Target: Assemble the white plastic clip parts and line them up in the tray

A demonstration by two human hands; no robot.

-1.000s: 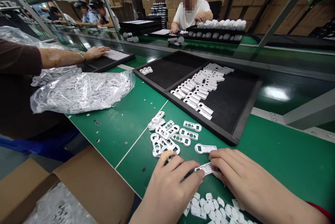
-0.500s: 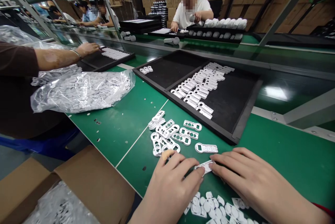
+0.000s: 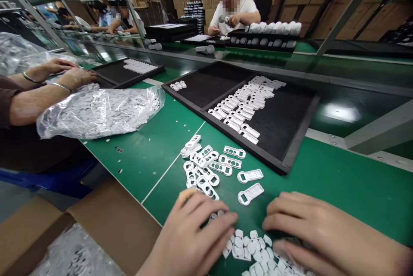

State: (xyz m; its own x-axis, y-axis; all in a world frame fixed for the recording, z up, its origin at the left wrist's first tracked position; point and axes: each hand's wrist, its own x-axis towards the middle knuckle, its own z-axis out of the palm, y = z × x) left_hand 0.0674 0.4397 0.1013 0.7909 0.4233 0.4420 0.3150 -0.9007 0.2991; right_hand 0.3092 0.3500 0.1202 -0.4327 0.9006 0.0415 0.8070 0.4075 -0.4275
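Observation:
My left hand (image 3: pixel 193 235) is over the green table with its fingers bent and apart. Small pieces show in the gap below its fingers, partly hidden. My right hand (image 3: pixel 309 224) hovers at the right edge of a pile of small white plastic button pieces (image 3: pixel 254 246), thumb blurred and apart from the fingers. Between and beyond the hands lies a white plastic faceplate (image 3: pixel 251 194) with a round end and a square hole, touched by neither hand. A similar faceplate (image 3: pixel 250 175) lies just behind it. Several more loose white faceplates (image 3: pixel 208 159) are heaped ahead of my left hand.
A black two-part tray (image 3: pixel 287 164) holds rows of white faceplates (image 3: pixel 245 103). To the left lie a clear bag of white parts (image 3: pixel 103 112) and a co-worker's hands (image 3: pixel 75 78). An open cardboard box (image 3: pixel 112 220) stands at lower left. Another person (image 3: pixel 234 9) sits across the line.
Both hands have let go of a white faceplate, which now lies on the table. My left hand shifted left and down; my right moved down to the small pieces. The co-worker's arm drew back left.

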